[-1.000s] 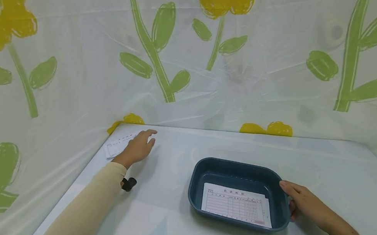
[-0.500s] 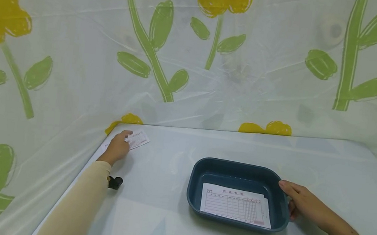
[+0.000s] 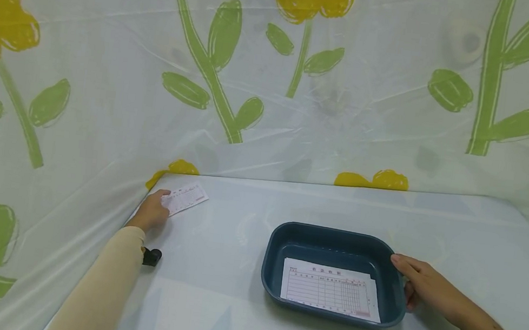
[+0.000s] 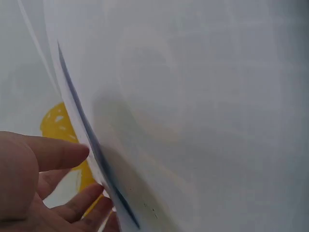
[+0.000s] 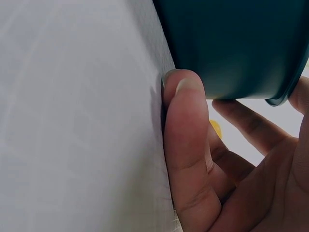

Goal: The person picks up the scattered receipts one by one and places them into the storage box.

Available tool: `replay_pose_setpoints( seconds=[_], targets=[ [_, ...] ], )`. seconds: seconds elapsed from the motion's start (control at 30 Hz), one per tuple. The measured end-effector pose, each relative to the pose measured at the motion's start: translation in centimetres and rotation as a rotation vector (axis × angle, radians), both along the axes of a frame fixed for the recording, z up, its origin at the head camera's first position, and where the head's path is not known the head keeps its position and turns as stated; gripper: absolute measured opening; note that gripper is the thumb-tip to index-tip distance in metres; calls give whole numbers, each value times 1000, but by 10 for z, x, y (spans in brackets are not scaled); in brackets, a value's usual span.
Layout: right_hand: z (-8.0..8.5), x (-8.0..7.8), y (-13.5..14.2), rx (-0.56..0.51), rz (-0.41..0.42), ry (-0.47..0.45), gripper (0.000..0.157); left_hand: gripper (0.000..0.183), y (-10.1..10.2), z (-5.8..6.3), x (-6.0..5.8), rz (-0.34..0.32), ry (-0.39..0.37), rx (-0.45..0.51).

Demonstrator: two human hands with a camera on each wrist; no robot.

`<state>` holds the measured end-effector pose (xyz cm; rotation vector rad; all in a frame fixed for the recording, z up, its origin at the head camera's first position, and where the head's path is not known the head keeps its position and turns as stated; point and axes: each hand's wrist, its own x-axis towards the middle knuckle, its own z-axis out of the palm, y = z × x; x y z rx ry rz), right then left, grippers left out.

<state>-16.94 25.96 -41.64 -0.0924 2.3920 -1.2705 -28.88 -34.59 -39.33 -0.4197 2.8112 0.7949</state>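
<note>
In the head view, a dark teal plastic bin (image 3: 334, 238) stands on the table at centre right. Printed forms (image 3: 331, 288) lie flat inside it. My right hand (image 3: 432, 287) holds the bin's right end, thumb on the rim. In the right wrist view, the fingers (image 5: 186, 121) are under and beside the bin's outer wall. At the far left corner lies a paper slip (image 3: 187, 197) printed with a form. My left hand (image 3: 151, 211) is at its left end. The left wrist view has the thumb and loosely bent fingers touching the slip's (image 4: 79, 113) edge, without a visible pinch.
A white cloth-covered table (image 3: 235, 249) spreads under everything. Behind and to the left hangs a curtain (image 3: 121, 89) with yellow flowers and green leaves, meeting the table's edge. Black wrist mounts (image 3: 152, 257) show at the cuffs.
My left hand has moved left across the slip, uncovering its right part. The slip's left end, uncovered at first, is now behind the hand. The right hand and bin keep their place.
</note>
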Motion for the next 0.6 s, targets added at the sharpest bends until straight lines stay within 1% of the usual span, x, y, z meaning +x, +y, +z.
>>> replay_pose_setpoints(
  seconds=[0.1, 0.2, 0.43, 0.6],
  targets=[
    [0, 0, 0, -2, 1, 2, 73, 65, -2, 1, 3, 5, -3, -40],
    [1, 1, 0, 12, -5, 10, 73, 65, -3, 2, 6, -9, 6, -73],
    [3, 1, -1, 12, 0, -2, 73, 72, -8, 1, 8, 35, -25, -67],
    [2, 0, -1, 12, 3, 5, 73, 75, -11, -4, 7, 40, -34, -62]
  ],
)
